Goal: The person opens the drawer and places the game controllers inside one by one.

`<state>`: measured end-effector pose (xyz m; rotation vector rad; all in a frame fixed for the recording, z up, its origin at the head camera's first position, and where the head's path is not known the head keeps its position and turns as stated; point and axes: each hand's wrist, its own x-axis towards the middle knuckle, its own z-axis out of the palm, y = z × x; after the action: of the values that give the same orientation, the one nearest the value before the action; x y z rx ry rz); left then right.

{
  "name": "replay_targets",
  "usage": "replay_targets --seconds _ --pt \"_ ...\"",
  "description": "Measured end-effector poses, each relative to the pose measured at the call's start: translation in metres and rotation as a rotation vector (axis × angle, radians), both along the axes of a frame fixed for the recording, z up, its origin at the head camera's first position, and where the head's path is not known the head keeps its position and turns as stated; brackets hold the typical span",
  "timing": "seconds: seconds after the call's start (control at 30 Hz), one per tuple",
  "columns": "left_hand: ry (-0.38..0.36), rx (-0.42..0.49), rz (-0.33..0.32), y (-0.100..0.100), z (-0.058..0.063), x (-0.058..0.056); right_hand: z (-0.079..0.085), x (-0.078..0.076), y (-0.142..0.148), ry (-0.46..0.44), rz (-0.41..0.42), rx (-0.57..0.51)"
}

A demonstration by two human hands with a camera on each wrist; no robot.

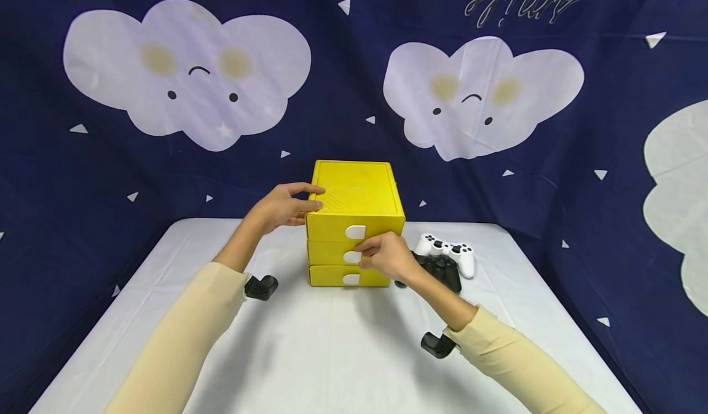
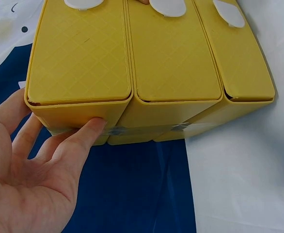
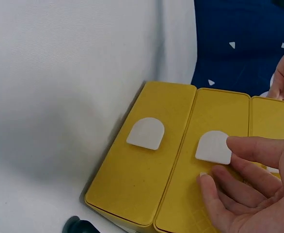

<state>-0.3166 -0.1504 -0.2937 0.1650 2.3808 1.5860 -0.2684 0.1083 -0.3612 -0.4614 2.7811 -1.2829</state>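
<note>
A yellow three-drawer box (image 1: 354, 187) stands on the table, its drawers closed, each with a white tab handle. My left hand (image 1: 282, 206) rests at the box's upper left edge, some fingertips on the top; in the left wrist view, a finger of the left hand (image 2: 40, 170) touches the side panel. My right hand (image 1: 389, 255) is at the front, at the middle drawer's handle (image 1: 352, 257). The right wrist view has the thumb of the right hand (image 3: 258, 179) on the edge of that handle (image 3: 213, 147), an index finger partly hidden behind it.
Right of the box lie a white game controller (image 1: 463, 257) and a black game controller (image 1: 442, 269), the black one partly hidden by my right arm. A white cloth (image 1: 321, 352) covers the table. Behind hangs a dark blue curtain (image 1: 348, 94) with clouds.
</note>
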Motion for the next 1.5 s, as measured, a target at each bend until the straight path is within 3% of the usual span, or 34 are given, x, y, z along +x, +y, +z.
replay_targets --seconds 0.6,0.87,1.5 --pt "0.0 0.002 0.011 0.001 0.001 0.002 -0.011 -0.009 -0.005 0.057 -0.073 -0.033" --pt "-0.004 0.005 0.018 0.002 0.0 0.002 -0.011 -0.009 -0.005 0.014 -0.076 -0.072" --pt "-0.001 0.004 0.006 0.001 -0.002 -0.001 -0.009 -0.002 -0.002 0.012 -0.021 -0.082"
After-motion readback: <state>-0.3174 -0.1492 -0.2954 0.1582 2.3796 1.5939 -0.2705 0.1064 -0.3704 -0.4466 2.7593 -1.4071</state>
